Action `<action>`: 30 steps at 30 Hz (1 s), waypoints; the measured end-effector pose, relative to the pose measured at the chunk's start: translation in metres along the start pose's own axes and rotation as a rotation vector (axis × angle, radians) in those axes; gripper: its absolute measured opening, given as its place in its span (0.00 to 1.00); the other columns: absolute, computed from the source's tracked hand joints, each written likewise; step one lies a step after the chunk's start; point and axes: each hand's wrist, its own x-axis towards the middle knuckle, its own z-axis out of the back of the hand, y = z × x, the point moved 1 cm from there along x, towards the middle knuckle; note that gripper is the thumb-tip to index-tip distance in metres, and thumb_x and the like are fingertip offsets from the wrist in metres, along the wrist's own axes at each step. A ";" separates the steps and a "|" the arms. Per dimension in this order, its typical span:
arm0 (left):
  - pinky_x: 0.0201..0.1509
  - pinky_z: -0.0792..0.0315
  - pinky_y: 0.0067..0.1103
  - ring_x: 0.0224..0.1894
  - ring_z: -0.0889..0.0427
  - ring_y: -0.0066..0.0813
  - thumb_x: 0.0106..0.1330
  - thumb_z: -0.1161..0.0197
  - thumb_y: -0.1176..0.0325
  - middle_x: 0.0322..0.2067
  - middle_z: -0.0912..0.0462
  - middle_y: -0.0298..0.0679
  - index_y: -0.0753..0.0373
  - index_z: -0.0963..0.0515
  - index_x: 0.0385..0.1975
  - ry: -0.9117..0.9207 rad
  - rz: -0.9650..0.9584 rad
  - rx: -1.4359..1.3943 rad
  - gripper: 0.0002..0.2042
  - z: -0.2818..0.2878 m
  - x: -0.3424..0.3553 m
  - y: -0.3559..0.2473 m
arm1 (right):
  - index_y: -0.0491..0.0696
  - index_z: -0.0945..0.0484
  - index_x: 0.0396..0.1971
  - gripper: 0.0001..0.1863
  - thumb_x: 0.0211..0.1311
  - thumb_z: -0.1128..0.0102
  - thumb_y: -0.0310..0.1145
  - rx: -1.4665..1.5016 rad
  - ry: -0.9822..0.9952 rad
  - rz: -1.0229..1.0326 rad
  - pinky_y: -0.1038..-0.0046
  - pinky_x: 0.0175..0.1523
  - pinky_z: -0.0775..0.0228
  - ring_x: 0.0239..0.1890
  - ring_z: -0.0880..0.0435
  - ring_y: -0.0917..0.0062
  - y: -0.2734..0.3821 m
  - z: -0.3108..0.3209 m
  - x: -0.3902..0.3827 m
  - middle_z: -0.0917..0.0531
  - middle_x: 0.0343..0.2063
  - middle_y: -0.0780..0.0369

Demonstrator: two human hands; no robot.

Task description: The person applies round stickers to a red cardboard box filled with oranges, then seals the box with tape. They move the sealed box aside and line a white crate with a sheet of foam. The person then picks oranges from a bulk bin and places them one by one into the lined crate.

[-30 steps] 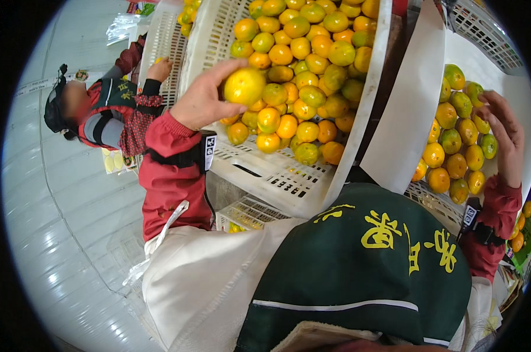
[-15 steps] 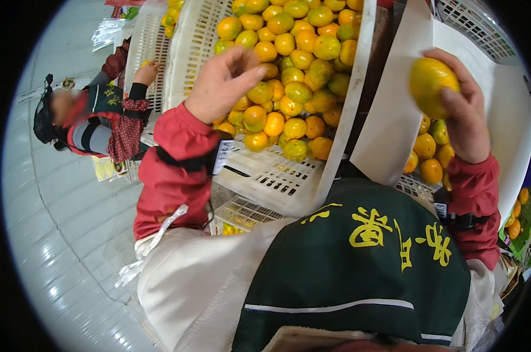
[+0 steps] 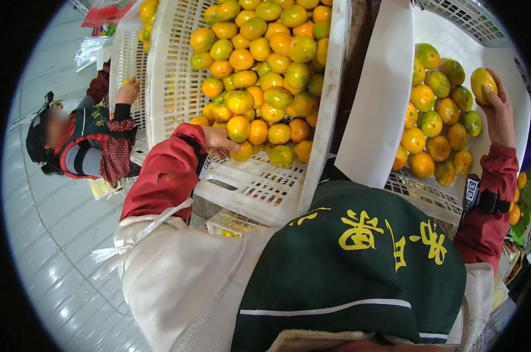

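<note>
Many yellow-orange and greenish mandarin oranges (image 3: 255, 100) are piled in a white slotted crate (image 3: 174, 76) in front of me. My left hand (image 3: 217, 142) is at the pile's near left corner, its fingers closed about a mandarin orange (image 3: 242, 152); some fingertips are hidden. On the right, my right hand (image 3: 500, 111) grips a greenish-yellow mandarin orange (image 3: 482, 85) between thumb and fingers. It is over the right side of a second crate lined with white sheeting (image 3: 374, 94), where several mandarin oranges (image 3: 438, 146) lie close together.
A co-worker (image 3: 95, 132) stands at the far left, one hand at another white crate (image 3: 127, 64). Below my left forearm is a lower crate (image 3: 233, 222) holding fruit. More oranges and a green bag (image 3: 526, 202) are at the right edge.
My left hand has come down and nearer, from hovering over the pile to a mandarin orange at its edge. My right hand has carried its mandarin orange right, uncovering the fruit in the lined crate.
</note>
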 end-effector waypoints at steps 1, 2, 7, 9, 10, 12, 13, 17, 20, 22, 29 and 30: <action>0.63 0.32 0.41 0.61 0.28 0.43 0.58 0.29 0.49 0.62 0.31 0.46 0.56 0.43 0.70 -0.001 -0.044 -0.035 0.42 -0.001 0.001 0.003 | 0.47 0.29 0.61 0.26 0.64 0.41 0.35 -0.083 -0.027 -0.009 0.76 0.54 0.32 0.50 0.23 0.79 -0.001 -0.001 0.006 0.24 0.53 0.63; 0.61 0.31 0.41 0.58 0.26 0.42 0.58 0.29 0.51 0.61 0.29 0.46 0.56 0.41 0.69 -0.008 -0.074 -0.064 0.40 -0.003 0.001 0.006 | 0.47 0.29 0.61 0.26 0.62 0.40 0.35 -0.146 -0.048 -0.015 0.77 0.53 0.32 0.49 0.23 0.79 -0.002 -0.001 0.011 0.23 0.53 0.63; 0.54 0.26 0.40 0.56 0.24 0.35 0.58 0.29 0.54 0.57 0.26 0.37 0.56 0.39 0.67 -0.122 -0.063 -0.070 0.38 -0.020 0.006 -0.009 | 0.49 0.27 0.60 0.27 0.59 0.37 0.37 -0.343 -0.068 0.049 0.81 0.48 0.33 0.45 0.23 0.84 -0.015 0.004 0.039 0.21 0.50 0.65; 0.40 0.20 0.31 0.44 0.18 0.33 0.58 0.29 0.54 0.47 0.21 0.36 0.57 0.32 0.61 -0.282 -0.001 0.052 0.32 -0.029 0.013 -0.022 | 0.48 0.27 0.60 0.27 0.59 0.36 0.36 -0.454 -0.075 0.055 0.79 0.50 0.32 0.47 0.23 0.82 -0.025 0.011 0.047 0.21 0.50 0.64; 0.36 0.19 0.30 0.40 0.17 0.33 0.57 0.29 0.54 0.44 0.20 0.37 0.58 0.31 0.59 -0.374 0.052 0.101 0.31 -0.033 0.015 -0.026 | 0.48 0.26 0.60 0.27 0.59 0.36 0.35 -0.495 -0.075 0.077 0.79 0.51 0.31 0.47 0.22 0.81 -0.030 0.016 0.052 0.21 0.50 0.64; 0.28 0.19 0.28 0.29 0.17 0.34 0.55 0.28 0.52 0.37 0.19 0.40 0.61 0.26 0.53 -0.439 0.091 0.199 0.29 -0.038 0.020 -0.033 | 0.47 0.27 0.60 0.27 0.59 0.36 0.34 -0.555 -0.110 0.149 0.77 0.54 0.31 0.50 0.22 0.78 -0.042 0.026 0.059 0.21 0.50 0.62; 0.28 0.20 0.27 0.28 0.17 0.34 0.55 0.27 0.52 0.36 0.19 0.40 0.62 0.26 0.53 -0.429 0.083 0.227 0.29 -0.039 0.021 -0.034 | 0.47 0.27 0.60 0.27 0.59 0.37 0.33 -0.578 -0.130 0.195 0.76 0.56 0.30 0.51 0.22 0.76 -0.047 0.032 0.063 0.20 0.51 0.61; 0.32 0.23 0.30 0.29 0.16 0.37 0.50 0.28 0.54 0.33 0.16 0.48 0.67 0.21 0.46 -0.523 -0.040 0.509 0.28 -0.035 0.023 -0.039 | 0.46 0.29 0.61 0.30 0.56 0.37 0.30 -0.777 -0.196 0.247 0.72 0.60 0.32 0.55 0.22 0.69 -0.056 0.063 0.068 0.21 0.53 0.54; 0.56 0.26 0.33 0.50 0.18 0.45 0.49 0.30 0.54 0.45 0.17 0.51 0.63 0.24 0.54 -0.608 -0.207 0.635 0.32 -0.031 0.013 -0.041 | 0.49 0.28 0.60 0.31 0.53 0.36 0.32 -0.954 -0.243 0.262 0.65 0.62 0.33 0.56 0.23 0.59 -0.058 0.073 0.064 0.22 0.53 0.51; 0.62 0.30 0.32 0.56 0.22 0.47 0.48 0.29 0.53 0.52 0.20 0.52 0.64 0.29 0.58 -0.636 -0.177 0.708 0.36 -0.028 0.003 -0.043 | 0.51 0.28 0.59 0.30 0.52 0.35 0.34 -1.134 -0.243 0.276 0.62 0.61 0.31 0.56 0.23 0.58 -0.056 0.068 0.061 0.22 0.53 0.52; 0.53 0.28 0.29 0.47 0.22 0.40 0.48 0.26 0.66 0.46 0.23 0.49 0.59 0.41 0.64 -0.500 -0.346 0.651 0.41 -0.022 -0.011 -0.058 | 0.58 0.26 0.55 0.26 0.53 0.40 0.27 -1.510 -0.279 0.424 0.59 0.50 0.27 0.46 0.21 0.57 -0.037 0.020 0.058 0.22 0.46 0.57; 0.54 0.28 0.29 0.48 0.22 0.42 0.48 0.26 0.66 0.47 0.23 0.50 0.59 0.41 0.64 -0.487 -0.299 0.676 0.41 -0.022 -0.010 -0.059 | 0.57 0.26 0.53 0.25 0.53 0.41 0.27 -1.603 -0.260 0.440 0.59 0.49 0.27 0.45 0.21 0.58 -0.035 0.015 0.059 0.22 0.45 0.58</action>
